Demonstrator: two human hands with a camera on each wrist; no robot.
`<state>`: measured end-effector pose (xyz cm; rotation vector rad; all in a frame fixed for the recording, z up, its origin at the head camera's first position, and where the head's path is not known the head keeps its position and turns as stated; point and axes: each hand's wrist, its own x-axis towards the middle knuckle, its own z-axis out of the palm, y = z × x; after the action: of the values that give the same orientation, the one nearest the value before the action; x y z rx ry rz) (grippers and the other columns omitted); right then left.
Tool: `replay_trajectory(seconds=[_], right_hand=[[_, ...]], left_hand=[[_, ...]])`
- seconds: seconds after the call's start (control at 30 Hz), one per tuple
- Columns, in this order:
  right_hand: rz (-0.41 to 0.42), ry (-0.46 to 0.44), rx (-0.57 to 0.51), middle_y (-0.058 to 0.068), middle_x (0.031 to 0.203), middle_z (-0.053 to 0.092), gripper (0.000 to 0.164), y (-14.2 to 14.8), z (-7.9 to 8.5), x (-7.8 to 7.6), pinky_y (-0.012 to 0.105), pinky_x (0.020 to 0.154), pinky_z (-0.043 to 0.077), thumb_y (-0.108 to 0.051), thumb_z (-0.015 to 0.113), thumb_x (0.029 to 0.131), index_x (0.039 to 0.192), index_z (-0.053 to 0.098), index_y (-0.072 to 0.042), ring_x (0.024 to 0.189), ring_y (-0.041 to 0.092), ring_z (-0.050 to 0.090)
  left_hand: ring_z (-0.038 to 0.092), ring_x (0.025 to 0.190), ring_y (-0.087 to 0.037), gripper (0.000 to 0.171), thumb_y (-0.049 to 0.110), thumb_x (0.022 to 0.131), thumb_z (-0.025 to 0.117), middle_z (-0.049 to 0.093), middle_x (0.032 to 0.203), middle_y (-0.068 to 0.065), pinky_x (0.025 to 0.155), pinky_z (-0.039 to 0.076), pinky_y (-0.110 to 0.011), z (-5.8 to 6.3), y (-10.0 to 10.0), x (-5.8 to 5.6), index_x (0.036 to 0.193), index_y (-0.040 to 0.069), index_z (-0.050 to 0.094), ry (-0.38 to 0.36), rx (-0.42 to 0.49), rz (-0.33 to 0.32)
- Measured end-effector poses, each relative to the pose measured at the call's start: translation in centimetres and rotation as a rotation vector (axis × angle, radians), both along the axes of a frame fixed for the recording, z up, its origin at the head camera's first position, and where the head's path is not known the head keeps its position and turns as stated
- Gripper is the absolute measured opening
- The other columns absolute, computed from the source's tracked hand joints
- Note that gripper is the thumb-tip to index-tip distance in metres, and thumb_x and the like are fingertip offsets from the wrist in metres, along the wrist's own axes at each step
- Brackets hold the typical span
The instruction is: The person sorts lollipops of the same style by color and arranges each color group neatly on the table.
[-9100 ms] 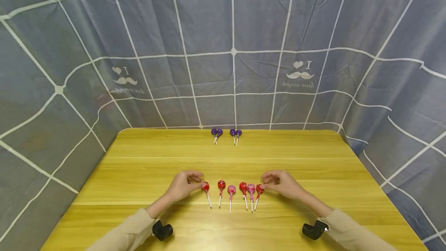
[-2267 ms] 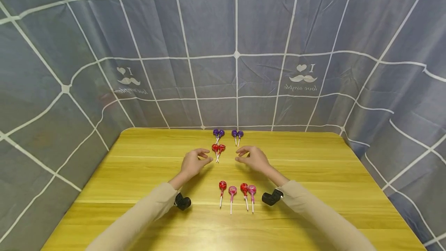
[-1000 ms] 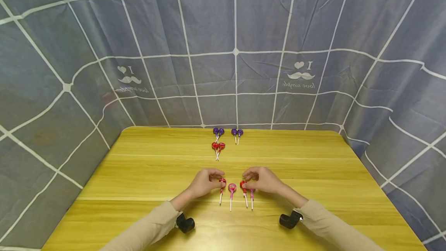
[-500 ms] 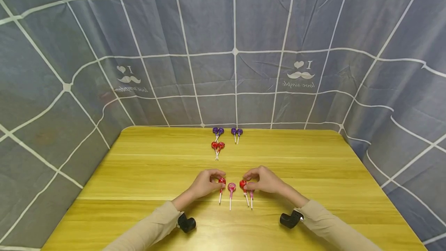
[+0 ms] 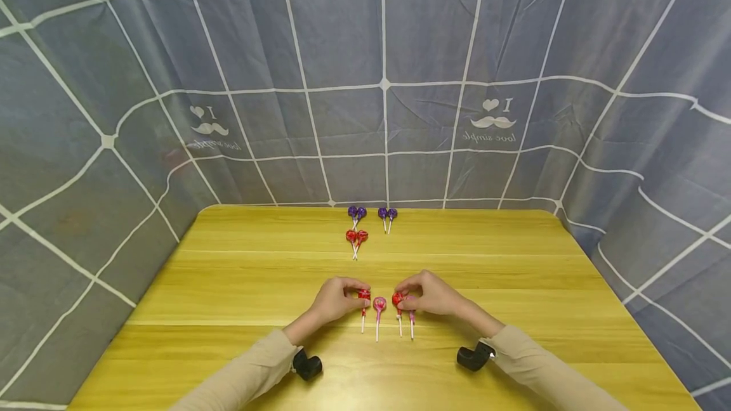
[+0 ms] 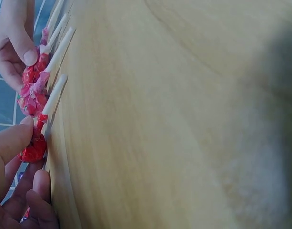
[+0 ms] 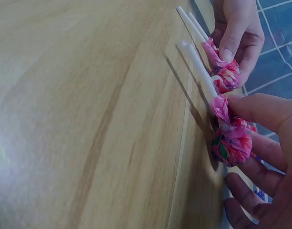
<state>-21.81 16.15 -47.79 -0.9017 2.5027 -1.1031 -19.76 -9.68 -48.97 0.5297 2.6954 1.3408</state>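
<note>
My left hand (image 5: 333, 300) pinches the head of the leftmost red lollipop (image 5: 363, 295) in the front row; thumb and fingers close round it in the left wrist view, where its red wrapper (image 6: 34, 149) shows. Another red lollipop (image 5: 396, 298) is between the thumb and fingers of my right hand (image 5: 436, 295). Right beside it lies a pink lollipop (image 5: 412, 317), its head partly hidden by that thumb; its wrapper (image 7: 231, 145) is nearest the camera in the right wrist view. A second pink lollipop (image 5: 379, 304) lies between the two hands, untouched.
Two red lollipops (image 5: 356, 236) with crossed sticks lie farther back on the wooden table (image 5: 257, 278). Behind them are a pair of purple lollipops (image 5: 356, 212) and, to the right, another purple pair (image 5: 388, 213). A grey checked curtain (image 5: 354, 119) hangs round the table.
Two red lollipops from the ends of the front row now lie crossed near the back. Both hands have since returned to the row and taken hold of its other red lollipops; the right one's stick has straightened.
</note>
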Motion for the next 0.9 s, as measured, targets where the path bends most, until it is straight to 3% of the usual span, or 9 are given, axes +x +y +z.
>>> replay_trajectory(seconds=[0.17, 0.4, 0.73, 0.9], right_hand=[[0.002, -0.019, 0.008, 0.012, 0.109, 0.072, 0.032, -0.45, 0.20, 0.06, 0.020, 0.076, 0.051, -0.022, 0.073, 0.085, 0.110, 0.070, -0.002, 0.086, 0.009, 0.066], [-0.016, -0.049, 0.015, 0.012, 0.111, 0.071, 0.034, -0.50, 0.25, -0.03, 0.020, 0.076, 0.052, -0.023, 0.073, 0.085, 0.112, 0.070, -0.002, 0.088, 0.010, 0.066], [-0.047, -0.078, 0.013, 0.011, 0.102, 0.073, 0.033, -0.37, -0.03, -0.18, 0.020, 0.067, 0.052, -0.025, 0.075, 0.083, 0.108, 0.071, -0.002, 0.075, 0.003, 0.063], [-0.048, -0.133, 0.012, 0.010, 0.097, 0.074, 0.032, -0.45, -0.17, -0.44, 0.020, 0.060, 0.051, -0.023, 0.075, 0.083, 0.107, 0.071, -0.002, 0.068, 0.005, 0.062]], left_hand=[[0.043, 0.052, -0.004, 0.028, 0.019, 0.079, 0.078, 0.074, 0.093, -0.007, 0.047, 0.035, -0.019, 0.03, -0.01, 0.05, 0.104, 0.007, 0.074, 0.008, 0.004, 0.012], [0.044, 0.052, -0.005, 0.031, 0.018, 0.077, 0.080, 0.065, 0.069, -0.002, 0.047, 0.034, -0.018, 0.18, 0.05, 0.17, 0.104, 0.003, 0.073, -0.008, 0.020, 0.037], [0.047, 0.055, -0.005, 0.032, 0.018, 0.075, 0.082, 0.074, 0.088, -0.010, 0.050, 0.039, -0.019, -0.39, -0.02, 0.10, 0.101, 0.002, 0.074, 0.022, 0.045, 0.067], [0.049, 0.056, -0.006, 0.033, 0.018, 0.074, 0.082, 0.074, 0.089, -0.012, 0.050, 0.040, -0.019, -0.55, -0.20, -0.02, 0.100, 0.001, 0.074, 0.015, 0.045, 0.070]])
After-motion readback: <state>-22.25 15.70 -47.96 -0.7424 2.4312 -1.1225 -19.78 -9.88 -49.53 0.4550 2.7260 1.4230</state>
